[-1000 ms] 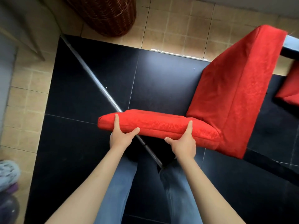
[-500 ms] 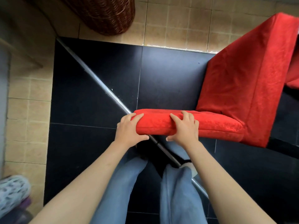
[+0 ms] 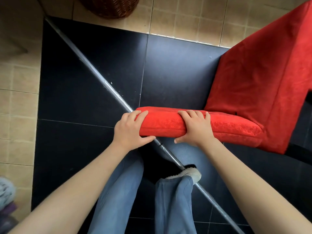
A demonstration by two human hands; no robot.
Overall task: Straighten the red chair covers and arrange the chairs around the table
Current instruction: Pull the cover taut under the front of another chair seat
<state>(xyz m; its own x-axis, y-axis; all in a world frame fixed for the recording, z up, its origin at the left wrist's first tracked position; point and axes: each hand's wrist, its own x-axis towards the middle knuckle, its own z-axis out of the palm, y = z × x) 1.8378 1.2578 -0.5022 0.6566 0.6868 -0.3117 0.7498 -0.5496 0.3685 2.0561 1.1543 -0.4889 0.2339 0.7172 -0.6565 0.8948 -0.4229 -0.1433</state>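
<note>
The red chair (image 3: 253,92) stands on the black floor tiles (image 3: 94,85), right of centre, its backrest rising toward the upper right corner of the view. The seat edge runs horizontally across the middle of the frame.

Hand state: the left hand (image 3: 130,130) grips the left front corner of the seat, fingers curled over the top and thumb beneath. The right hand (image 3: 195,128) grips the seat edge just beside it, fingers over the top, thumb under the lower seam.

Clearance: black tiles lie bare to the left of and beyond the seat, up to the border with the beige tiles (image 3: 185,16). A metal strip (image 3: 94,71) crosses the black floor diagonally and passes under the seat corner. A wicker basket (image 3: 111,5) stands well apart at the top edge.

Markings: no legible writing shows.

Cover condition: the red fabric is textured and lies smooth over the seat and backrest, with a seam along the lower seat edge.
</note>
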